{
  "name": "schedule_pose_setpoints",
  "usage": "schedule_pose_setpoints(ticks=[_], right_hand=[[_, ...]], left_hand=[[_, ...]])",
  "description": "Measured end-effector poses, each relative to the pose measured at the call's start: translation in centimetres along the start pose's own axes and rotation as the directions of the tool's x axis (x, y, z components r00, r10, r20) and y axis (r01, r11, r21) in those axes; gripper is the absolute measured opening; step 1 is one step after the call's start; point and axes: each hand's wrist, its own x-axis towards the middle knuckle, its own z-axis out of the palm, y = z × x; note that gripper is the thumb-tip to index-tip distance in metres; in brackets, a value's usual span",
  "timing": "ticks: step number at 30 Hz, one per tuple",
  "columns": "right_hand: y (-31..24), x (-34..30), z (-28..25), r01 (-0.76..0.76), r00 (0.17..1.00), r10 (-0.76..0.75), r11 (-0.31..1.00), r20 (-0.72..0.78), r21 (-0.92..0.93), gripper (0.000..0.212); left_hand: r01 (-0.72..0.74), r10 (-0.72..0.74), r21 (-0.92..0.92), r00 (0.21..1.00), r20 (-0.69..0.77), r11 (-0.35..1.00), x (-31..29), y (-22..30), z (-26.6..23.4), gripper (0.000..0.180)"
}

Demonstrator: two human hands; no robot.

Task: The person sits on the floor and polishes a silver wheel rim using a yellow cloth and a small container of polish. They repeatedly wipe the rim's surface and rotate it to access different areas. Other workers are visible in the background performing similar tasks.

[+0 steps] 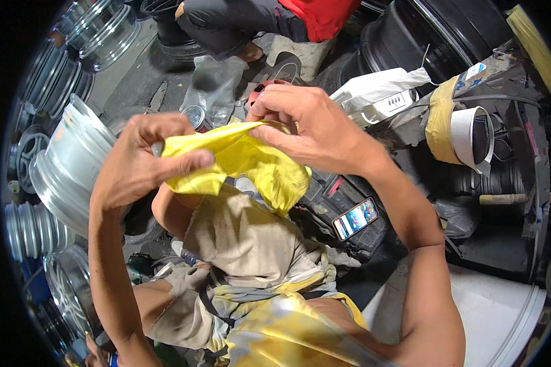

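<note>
A shiny, wrinkled yellow cloth (239,153) is stretched between my two hands, above my lap. My left hand (144,153) pinches its left end, the thumb lying over the front. Something small and grey shows by those fingers; I cannot make it out. My right hand (312,125) has the upper right edge between thumb and curled fingers, and the loose part hangs below it. Behind the cloth, near my left fingertips, stands a round can (194,116), partly hidden. A phone (356,219) with a lit screen lies on a black case (324,202), below my right hand.
Several silver wheel rims (73,159) are stacked along the left. A person in a red top (324,15) sits opposite, beside a crumpled clear plastic bag (214,85). To the right are a white power strip (389,107), a yellow-and-white roll (450,125) and large black rims (404,37).
</note>
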Motion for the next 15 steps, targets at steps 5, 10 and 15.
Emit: schedule_pose_setpoints(ticks=[5, 10, 15], right_hand=[[-2.1, 1.5, 1.7, 0.049, 0.993, -0.035, 0.991, -0.115, 0.122, 0.016], [-2.3, 2.3, 3.2, 0.118, 0.99, -0.109, 0.987, -0.087, 0.112, 0.014], [-2.7, 0.9, 3.1, 0.061, 0.987, -0.099, 0.96, 0.125, 0.274, 0.015]], left_hand=[[0.193, -0.176, 0.375, 0.981, -0.08, 0.907, 0.2, -1.4, 0.9, 0.031], [0.124, -0.094, 0.068, 0.937, -0.337, 0.99, -0.6, -3.6, -1.0, 0.039], [-0.076, -0.073, -0.296, 0.883, -0.463, 0.952, -2.1, -5.4, -2.3, 0.046]])
